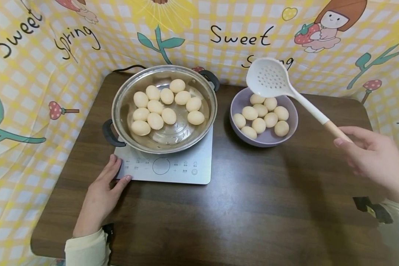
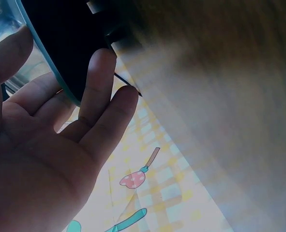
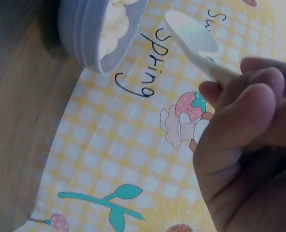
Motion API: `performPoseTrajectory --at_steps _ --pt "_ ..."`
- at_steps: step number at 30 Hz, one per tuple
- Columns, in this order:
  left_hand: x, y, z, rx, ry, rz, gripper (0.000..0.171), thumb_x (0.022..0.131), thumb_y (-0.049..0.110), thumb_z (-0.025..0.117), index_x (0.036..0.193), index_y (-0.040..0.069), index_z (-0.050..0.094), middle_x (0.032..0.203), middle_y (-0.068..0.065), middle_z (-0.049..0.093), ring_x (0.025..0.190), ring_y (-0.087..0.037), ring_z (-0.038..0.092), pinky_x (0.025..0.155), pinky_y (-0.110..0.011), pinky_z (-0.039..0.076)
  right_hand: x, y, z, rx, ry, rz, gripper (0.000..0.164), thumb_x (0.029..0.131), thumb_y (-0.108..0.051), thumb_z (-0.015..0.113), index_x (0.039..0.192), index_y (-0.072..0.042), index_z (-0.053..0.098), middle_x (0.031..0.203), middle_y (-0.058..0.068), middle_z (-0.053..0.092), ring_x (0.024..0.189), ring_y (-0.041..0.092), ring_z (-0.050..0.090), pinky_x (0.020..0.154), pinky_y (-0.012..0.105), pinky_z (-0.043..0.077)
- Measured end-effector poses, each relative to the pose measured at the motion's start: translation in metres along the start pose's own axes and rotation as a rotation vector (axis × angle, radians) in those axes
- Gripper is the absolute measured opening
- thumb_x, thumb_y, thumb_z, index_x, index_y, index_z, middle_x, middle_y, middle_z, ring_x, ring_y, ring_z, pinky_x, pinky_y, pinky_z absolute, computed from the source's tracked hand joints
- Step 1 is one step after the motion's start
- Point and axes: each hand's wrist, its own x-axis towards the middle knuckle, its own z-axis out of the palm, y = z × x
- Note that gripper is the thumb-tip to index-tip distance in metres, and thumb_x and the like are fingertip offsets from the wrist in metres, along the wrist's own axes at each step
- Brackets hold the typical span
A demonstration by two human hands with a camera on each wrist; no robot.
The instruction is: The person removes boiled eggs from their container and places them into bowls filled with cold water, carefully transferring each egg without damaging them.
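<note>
My right hand [image 1: 374, 155] grips the wooden handle of a white skimmer [image 1: 269, 78] with a perforated head. The skimmer's head is raised over the back rim of a lilac bowl [image 1: 264, 141], which holds several pale eggs [image 1: 259, 125]. My left hand [image 1: 104, 192] holds the front left corner of a silver induction cooker [image 1: 173, 176], thumb at its front edge and fingers at its left side. On the cooker stands a wide steel pot [image 1: 166, 144] with several more eggs [image 1: 155, 121] in water. The right wrist view shows the skimmer [image 3: 193, 36] pointing away from the curled fingers.
Black side handles [image 1: 111, 135] stick out from the pot. A black cord [image 1: 129, 68] runs behind it at the back left. The dark wooden table [image 1: 239, 214] meets a yellow checked cloth [image 1: 199, 33] that hangs at the back and sides.
</note>
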Motion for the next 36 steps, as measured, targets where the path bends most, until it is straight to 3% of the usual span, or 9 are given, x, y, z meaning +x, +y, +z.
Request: performPoseTrajectory --at_steps 6,11,17,20,23,29,36 --pt "0.000 0.001 0.001 -0.003 -0.002 -0.007 0.068 0.104 0.040 0.057 0.158 0.006 0.031 0.166 -0.006 0.016 0.149 -0.038 0.022 0.114 -0.062 0.022 -0.001 0.008 -0.001 -0.096 -0.127 0.019 0.045 0.103 -0.037 0.061 0.139 -0.010 0.056 0.054 0.008 0.048 0.044 0.021 0.044 0.035 0.033 0.033" --pt "-0.001 0.001 0.001 0.003 -0.002 -0.009 0.068 0.104 0.040 0.056 0.158 0.006 0.031 0.166 -0.006 0.016 0.149 -0.038 0.022 0.114 -0.063 0.022 -0.001 0.009 0.000 -0.111 -0.120 0.020 0.046 0.103 -0.038 0.060 0.140 -0.011 0.056 0.055 0.011 0.048 0.044 0.022 0.045 0.035 0.034 0.035" --pt "0.000 -0.001 0.001 0.001 -0.001 -0.006 0.068 0.104 0.040 0.057 0.158 0.006 0.031 0.166 -0.006 0.016 0.148 -0.039 0.023 0.114 -0.062 0.023 -0.001 0.011 -0.003 0.077 -0.097 0.008 0.024 0.104 -0.025 0.060 0.128 -0.028 0.061 0.055 0.009 0.049 0.040 0.021 0.044 0.034 0.034 0.037" --pt "0.001 -0.001 0.001 -0.003 -0.002 -0.003 0.068 0.104 0.040 0.057 0.158 0.007 0.031 0.166 -0.006 0.016 0.149 -0.039 0.023 0.114 -0.062 0.022 -0.003 0.013 -0.005 0.182 -0.133 -0.055 0.029 0.106 -0.013 0.056 0.127 -0.033 0.061 0.053 0.008 0.048 0.034 0.020 0.041 0.032 0.035 0.036" --pt "0.001 -0.002 0.001 -0.007 -0.001 -0.001 0.069 0.104 0.041 0.057 0.158 0.007 0.031 0.166 -0.006 0.016 0.149 -0.038 0.023 0.114 -0.062 0.023 -0.003 0.012 -0.006 0.219 -0.179 -0.101 0.035 0.107 -0.007 0.051 0.130 -0.032 0.061 0.053 0.007 0.049 0.033 0.020 0.041 0.032 0.036 0.039" --pt "0.000 -0.001 0.000 -0.008 -0.005 -0.005 0.069 0.104 0.042 0.057 0.158 0.007 0.031 0.166 -0.005 0.015 0.149 -0.037 0.022 0.114 -0.063 0.023 0.000 -0.005 -0.003 0.242 -0.311 -0.137 0.034 0.108 -0.006 0.046 0.136 -0.021 0.061 0.056 0.008 0.048 0.035 0.025 0.039 0.033 0.039 0.039" --pt "0.000 0.000 0.000 0.001 -0.012 -0.019 0.070 0.104 0.044 0.055 0.158 0.007 0.030 0.167 -0.004 0.014 0.150 -0.036 0.021 0.114 -0.063 0.022 0.009 -0.041 0.016 0.137 -0.293 -0.126 0.028 0.105 -0.017 0.058 0.133 -0.018 0.063 0.054 0.009 0.046 0.038 0.024 0.042 0.032 0.037 0.036"
